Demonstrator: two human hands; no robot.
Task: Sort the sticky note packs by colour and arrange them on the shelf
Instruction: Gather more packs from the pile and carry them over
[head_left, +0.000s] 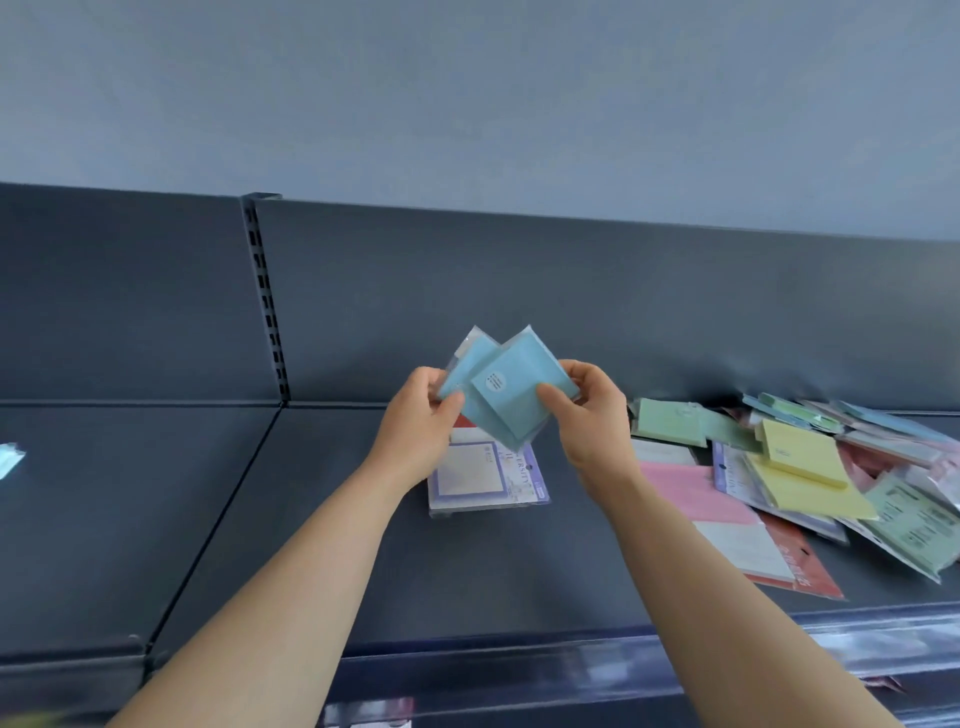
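- Head view: your blue packs (511, 395) are held between both hands, raised above the shelf (322, 519) deck and in front of its dark back panel.
- Your left hand (423, 415) has their lower left corner; your right hand (589, 410) has the right edge.
- The packs are pale blue squares in clear wrap, fanned and tilted. At least two show, and the front one bears a small round white label.
- Left fingers are curled behind with the thumb pressed on the front, pinching the packs.
- Right thumb lies across the front pack with the fingers curled behind its edge, gripping it.
- Directly below, a purple-bordered pack (485, 480) lies flat on the shelf.
- To your right, an overlapping pile (810, 467) of green, yellow, pink and red packs lies on the same shelf, apart from your hands.
- At the far left edge there is a pale blue item (10, 460), too blurred to identify.
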